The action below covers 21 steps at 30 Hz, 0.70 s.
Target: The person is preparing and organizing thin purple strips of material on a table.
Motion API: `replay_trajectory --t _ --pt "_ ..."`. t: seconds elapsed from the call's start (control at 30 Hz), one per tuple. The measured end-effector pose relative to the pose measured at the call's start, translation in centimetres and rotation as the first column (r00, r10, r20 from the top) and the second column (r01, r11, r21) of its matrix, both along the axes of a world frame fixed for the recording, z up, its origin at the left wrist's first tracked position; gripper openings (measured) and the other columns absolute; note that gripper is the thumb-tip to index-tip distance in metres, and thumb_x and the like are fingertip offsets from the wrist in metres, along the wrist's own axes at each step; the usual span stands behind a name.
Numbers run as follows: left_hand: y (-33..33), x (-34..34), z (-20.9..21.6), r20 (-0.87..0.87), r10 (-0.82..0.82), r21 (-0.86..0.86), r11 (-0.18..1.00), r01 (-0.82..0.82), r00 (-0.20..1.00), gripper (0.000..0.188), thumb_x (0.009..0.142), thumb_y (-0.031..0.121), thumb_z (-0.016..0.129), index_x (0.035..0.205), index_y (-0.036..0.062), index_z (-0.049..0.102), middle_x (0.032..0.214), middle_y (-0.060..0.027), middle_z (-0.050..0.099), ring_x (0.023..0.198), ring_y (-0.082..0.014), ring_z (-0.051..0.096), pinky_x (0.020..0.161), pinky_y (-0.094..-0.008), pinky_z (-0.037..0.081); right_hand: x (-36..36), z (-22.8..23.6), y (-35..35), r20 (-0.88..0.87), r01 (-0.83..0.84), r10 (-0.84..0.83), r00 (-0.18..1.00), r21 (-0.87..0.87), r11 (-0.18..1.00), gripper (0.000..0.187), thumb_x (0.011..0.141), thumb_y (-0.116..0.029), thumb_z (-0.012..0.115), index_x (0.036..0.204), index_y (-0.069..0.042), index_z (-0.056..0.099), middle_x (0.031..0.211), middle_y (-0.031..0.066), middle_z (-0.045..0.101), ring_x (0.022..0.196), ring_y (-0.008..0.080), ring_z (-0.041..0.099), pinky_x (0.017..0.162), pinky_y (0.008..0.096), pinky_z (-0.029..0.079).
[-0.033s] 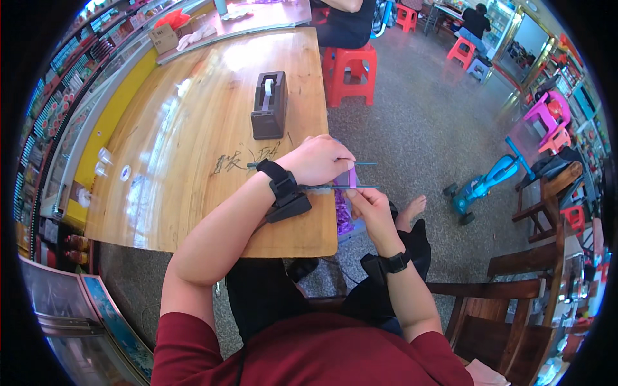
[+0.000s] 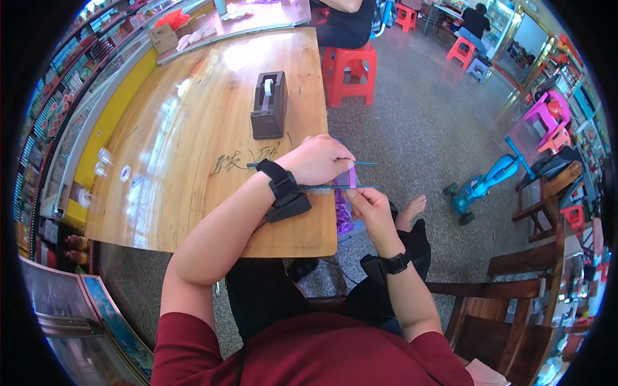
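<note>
Two hands meet at the wooden table [image 2: 193, 161] edge in our head view. Our left hand [image 2: 315, 159] pinches a purple strip [image 2: 352, 177] against thin teal sticks [image 2: 347, 187]; our right hand [image 2: 370, 207] grips the sticks from below, fingers closed. Behind stands a dark tape dispenser [image 2: 268, 106].

We spot a brown cardboard box [image 2: 165, 38] sitting at the far end of the bench [image 2: 161, 193], near the wall. Along the left wall, shelves [image 2: 48, 109] carry rows of small colourful packages, too tiny to tell apart. Bottom left, a blue picture panel [image 2: 119, 328] leans by the floor.
</note>
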<state>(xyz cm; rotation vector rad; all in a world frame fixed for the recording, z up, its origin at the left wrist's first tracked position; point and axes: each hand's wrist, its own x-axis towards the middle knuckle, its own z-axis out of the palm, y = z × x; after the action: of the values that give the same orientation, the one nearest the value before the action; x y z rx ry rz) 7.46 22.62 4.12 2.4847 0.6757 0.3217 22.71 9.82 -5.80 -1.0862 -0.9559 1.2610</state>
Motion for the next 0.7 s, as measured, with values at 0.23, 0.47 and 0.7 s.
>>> replay_trajectory --t 0.23,0.47,0.7 --pt "0.0 0.1 -0.3 0.056 -0.003 0.081 0.997 -0.001 0.998 0.026 0.089 0.023 0.054 0.098 0.0068 0.072 0.098 -0.0145 0.069 0.096 -0.0327 0.063 0.089 -0.0421 0.048 -0.3 0.7 -0.3 0.055 0.027 -0.028 0.998 0.006 1.000 0.022 0.092 -0.019 0.064 0.103 0.000 0.069 0.063 -0.0055 0.051 0.055 0.0039 0.044 0.051 0.0210 0.034" --pt "-0.2 0.1 0.3 -0.014 -0.004 -0.006 1.000 0.004 1.000 0.024 0.091 0.022 0.059 0.108 0.0082 0.070 0.100 -0.0154 0.067 0.103 -0.0332 0.058 0.094 -0.0419 0.046 -0.4 0.3 -0.4 0.051 0.026 -0.026 0.998 -0.004 1.000 0.019 0.094 -0.017 0.060 0.099 0.000 0.068 0.062 -0.0042 0.051 0.054 0.0050 0.044 0.050 0.0209 0.033" --pt "-0.1 0.1 0.1 -0.020 -0.005 0.009 1.000 0.005 1.000 0.024 0.091 0.022 0.059 0.108 0.0080 0.070 0.100 -0.0156 0.068 0.102 -0.0331 0.059 0.093 -0.0421 0.046 -0.8 1.6 -0.9 0.021 0.018 -0.017 1.000 -0.044 0.999 0.020 0.096 -0.020 0.055 0.094 -0.002 0.065 0.059 -0.0028 0.045 0.053 0.0067 0.040 0.052 0.0222 0.035"
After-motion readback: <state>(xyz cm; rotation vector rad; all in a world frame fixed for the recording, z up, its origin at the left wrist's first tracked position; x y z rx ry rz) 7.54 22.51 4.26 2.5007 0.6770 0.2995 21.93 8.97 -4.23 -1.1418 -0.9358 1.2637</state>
